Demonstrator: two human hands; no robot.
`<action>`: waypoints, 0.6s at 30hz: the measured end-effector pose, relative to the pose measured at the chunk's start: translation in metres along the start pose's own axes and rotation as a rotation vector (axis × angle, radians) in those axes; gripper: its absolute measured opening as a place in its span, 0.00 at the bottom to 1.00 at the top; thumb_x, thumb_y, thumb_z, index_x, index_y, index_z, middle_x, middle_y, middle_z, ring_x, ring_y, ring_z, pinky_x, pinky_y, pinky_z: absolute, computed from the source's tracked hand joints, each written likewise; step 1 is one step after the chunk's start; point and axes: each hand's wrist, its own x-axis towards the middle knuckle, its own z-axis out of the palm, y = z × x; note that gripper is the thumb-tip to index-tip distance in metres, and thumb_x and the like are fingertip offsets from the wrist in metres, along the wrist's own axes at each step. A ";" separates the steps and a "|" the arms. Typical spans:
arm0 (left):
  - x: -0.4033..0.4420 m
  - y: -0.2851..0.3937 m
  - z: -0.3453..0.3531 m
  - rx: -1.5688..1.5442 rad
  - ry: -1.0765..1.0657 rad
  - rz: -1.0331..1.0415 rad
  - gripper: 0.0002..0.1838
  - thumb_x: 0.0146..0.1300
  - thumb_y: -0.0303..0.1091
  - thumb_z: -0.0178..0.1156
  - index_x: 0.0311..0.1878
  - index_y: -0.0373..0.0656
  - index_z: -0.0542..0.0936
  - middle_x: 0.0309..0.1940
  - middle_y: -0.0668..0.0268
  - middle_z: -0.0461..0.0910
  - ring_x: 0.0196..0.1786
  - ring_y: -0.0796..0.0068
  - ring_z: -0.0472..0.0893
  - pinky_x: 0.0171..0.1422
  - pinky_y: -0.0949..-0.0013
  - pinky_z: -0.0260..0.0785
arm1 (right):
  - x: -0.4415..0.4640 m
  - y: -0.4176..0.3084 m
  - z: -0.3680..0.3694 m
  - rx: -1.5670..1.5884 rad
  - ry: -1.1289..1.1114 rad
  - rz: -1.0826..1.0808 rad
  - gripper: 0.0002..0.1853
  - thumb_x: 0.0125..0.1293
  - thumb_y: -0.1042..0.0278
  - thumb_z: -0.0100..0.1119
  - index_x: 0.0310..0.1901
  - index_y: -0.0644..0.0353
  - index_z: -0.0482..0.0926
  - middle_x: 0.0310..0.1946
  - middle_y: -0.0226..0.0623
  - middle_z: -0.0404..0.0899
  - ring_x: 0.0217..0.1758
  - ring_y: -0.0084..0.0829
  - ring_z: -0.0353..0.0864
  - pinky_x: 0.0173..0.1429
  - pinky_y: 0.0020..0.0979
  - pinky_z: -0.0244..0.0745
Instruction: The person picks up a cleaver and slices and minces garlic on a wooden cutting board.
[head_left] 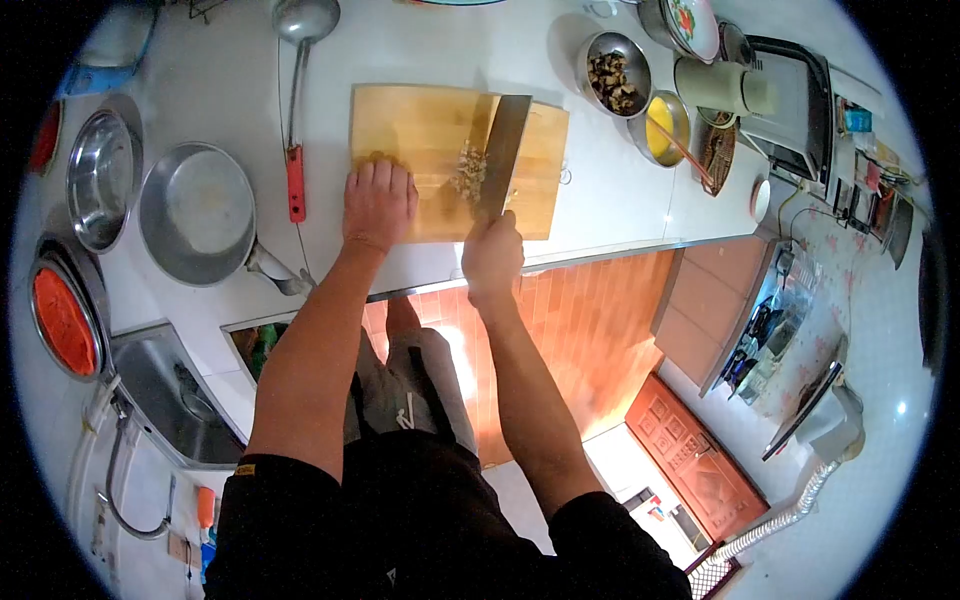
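Note:
My right hand [494,258] is closed around the handle of a cleaver [507,150]. Its broad blade stands on the wooden cutting board [400,115], right of a small pile of chopped pale bits [468,172]. On the board's near left part rests my left hand [381,205], holding nothing that I can see, its fingers side by side and the tips partly hidden by foreshortening. A few more bits lie near the blade's handle end.
Left of the board are a red-handled ladle [296,180], a metal pan [198,212] and a steel bowl [103,180]. A bowl of dark chopped pieces [617,82] and a bowl of yellow liquid [660,125] with chopsticks stand at right. A sink [150,350] is lower left.

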 end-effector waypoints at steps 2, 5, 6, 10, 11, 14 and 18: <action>0.001 -0.004 0.000 -0.044 -0.022 -0.003 0.11 0.69 0.40 0.62 0.42 0.41 0.78 0.42 0.55 0.76 0.48 0.52 0.76 0.54 0.48 0.70 | 0.001 -0.002 -0.004 0.004 -0.014 -0.034 0.18 0.77 0.56 0.55 0.41 0.67 0.77 0.34 0.62 0.85 0.40 0.65 0.87 0.47 0.60 0.80; -0.003 0.000 0.005 -0.034 0.025 0.001 0.11 0.68 0.40 0.62 0.42 0.41 0.79 0.42 0.55 0.76 0.47 0.52 0.76 0.52 0.48 0.70 | 0.001 -0.007 -0.021 0.085 -0.077 -0.020 0.17 0.76 0.59 0.55 0.42 0.70 0.76 0.35 0.64 0.85 0.41 0.67 0.85 0.46 0.58 0.79; -0.002 -0.001 0.004 -0.045 0.018 0.000 0.11 0.68 0.40 0.62 0.41 0.41 0.79 0.42 0.55 0.76 0.48 0.52 0.76 0.52 0.47 0.70 | 0.001 -0.004 -0.017 0.133 -0.065 -0.052 0.17 0.77 0.58 0.55 0.43 0.68 0.75 0.34 0.63 0.85 0.40 0.66 0.86 0.45 0.59 0.80; -0.002 -0.002 0.001 -0.055 -0.012 -0.001 0.11 0.68 0.40 0.62 0.41 0.41 0.79 0.41 0.55 0.76 0.48 0.50 0.76 0.52 0.47 0.70 | -0.013 -0.011 0.012 0.042 0.034 0.022 0.18 0.77 0.56 0.56 0.41 0.67 0.76 0.33 0.63 0.85 0.39 0.65 0.87 0.43 0.59 0.81; 0.001 -0.004 0.001 -0.050 -0.008 -0.003 0.11 0.68 0.40 0.62 0.41 0.41 0.79 0.41 0.55 0.76 0.48 0.50 0.76 0.52 0.47 0.70 | -0.009 -0.010 0.013 0.059 0.019 0.038 0.18 0.77 0.56 0.56 0.41 0.67 0.75 0.33 0.62 0.85 0.38 0.65 0.87 0.43 0.59 0.81; -0.001 -0.001 0.003 -0.048 0.080 0.023 0.11 0.67 0.39 0.63 0.42 0.40 0.79 0.42 0.53 0.77 0.50 0.48 0.77 0.54 0.47 0.70 | -0.004 -0.008 -0.008 0.103 -0.035 -0.027 0.18 0.78 0.56 0.54 0.43 0.68 0.75 0.33 0.63 0.85 0.39 0.65 0.87 0.44 0.60 0.80; -0.004 -0.003 0.005 -0.040 0.082 0.025 0.10 0.65 0.40 0.63 0.41 0.43 0.78 0.42 0.56 0.77 0.49 0.52 0.76 0.56 0.50 0.69 | -0.004 -0.005 0.004 0.224 -0.113 0.025 0.18 0.78 0.55 0.54 0.45 0.68 0.74 0.34 0.64 0.85 0.40 0.66 0.86 0.45 0.61 0.80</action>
